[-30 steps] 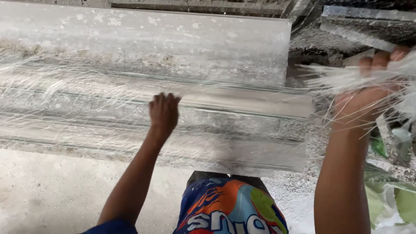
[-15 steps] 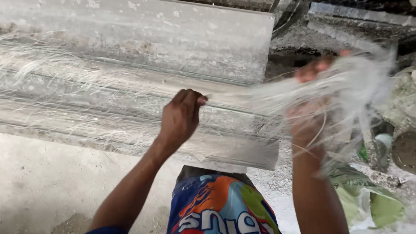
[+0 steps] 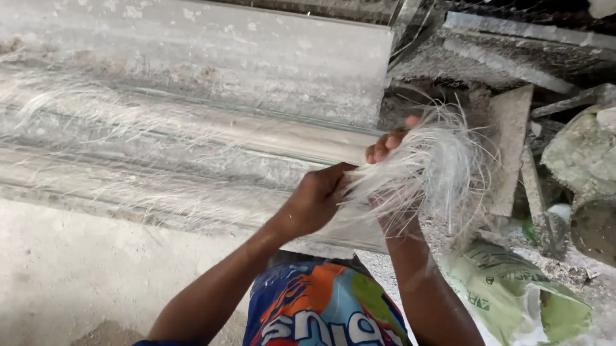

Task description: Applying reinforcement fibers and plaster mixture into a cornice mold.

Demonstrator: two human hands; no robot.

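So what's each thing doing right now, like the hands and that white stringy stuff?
Left hand: closed, its grip pinching the fibre bundle.
Right hand: closed around the bundle, mostly hidden by it.
White fibre bundle: bunched between both hands, loose ends splayed out.
Long moulded slab: lying flat, thin fibres spread over it.
Green sack: crumpled on the ground.

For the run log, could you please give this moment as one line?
left hand: grips fibre bundle | right hand: holds same bundle | behind: long moulded slab
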